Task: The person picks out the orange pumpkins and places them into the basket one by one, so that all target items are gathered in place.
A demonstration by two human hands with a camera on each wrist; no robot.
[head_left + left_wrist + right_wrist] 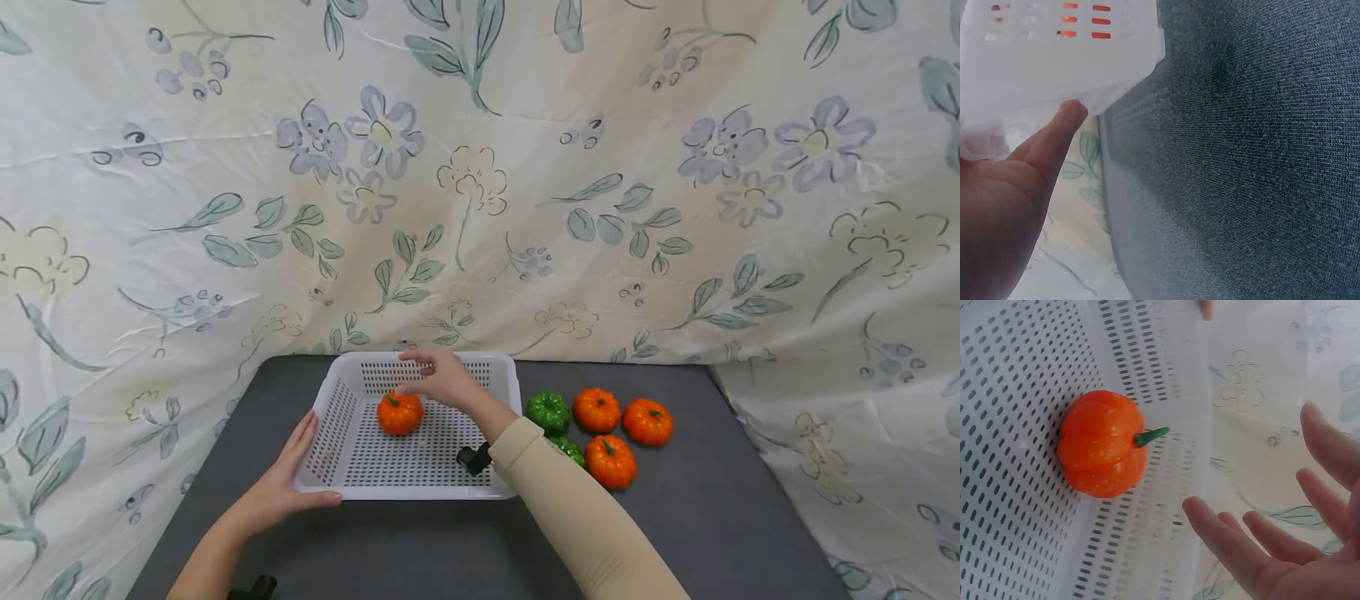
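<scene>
A white perforated plastic basket (pixel 420 487) sits on the dark table and holds one small orange pumpkin (pixel 400 414) with a green stem. My left hand (pixel 277 492) rests against the basket's near left corner, its fingers straight along the left wall and the thumb at the front. Over the basket, my right hand (pixel 442 379) hovers beside the pumpkin with spread, loosely bent fingers. In the right wrist view, the pumpkin (pixel 1102 444) lies apart from those fingers, and nothing is between them.
To the right of the basket lie three orange pumpkins, the nearest one (pixel 611 462) beside two green pumpkins (pixel 549 413). My right sleeve partly hides the nearer green one. A floral cloth (pixel 480 208) hangs behind the grey-black table (pixel 720 517) and along its sides.
</scene>
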